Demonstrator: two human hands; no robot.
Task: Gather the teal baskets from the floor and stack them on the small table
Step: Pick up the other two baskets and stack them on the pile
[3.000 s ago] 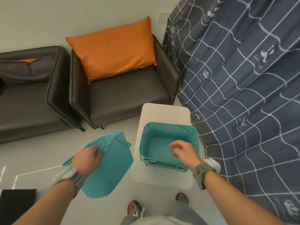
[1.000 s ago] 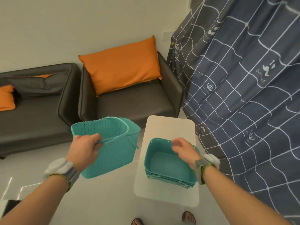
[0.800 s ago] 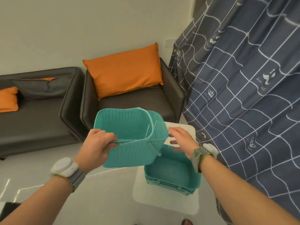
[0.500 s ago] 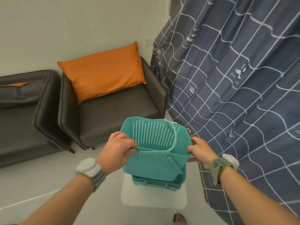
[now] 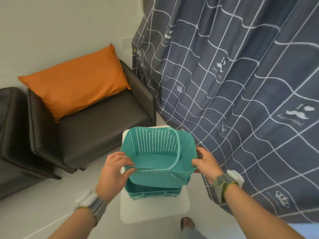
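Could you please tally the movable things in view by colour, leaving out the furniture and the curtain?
Teal perforated plastic baskets: 1 held, plus a nested stack, count unclear
Orange fabric cushion: 1
Total: at least 3

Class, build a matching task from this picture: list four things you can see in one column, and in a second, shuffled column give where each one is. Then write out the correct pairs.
Things
1. Orange rectangular cushion
2. Top teal perforated plastic basket
3. Stack of teal plastic baskets
4. Navy grid-patterned curtain

Places
A. Standing on the small white table
B. Hanging to the right of the table
C. Held between the left hand and right hand
D. Leaning on the dark grey armchair

Pairs: 1-D, 2-C, 3-A, 4-B
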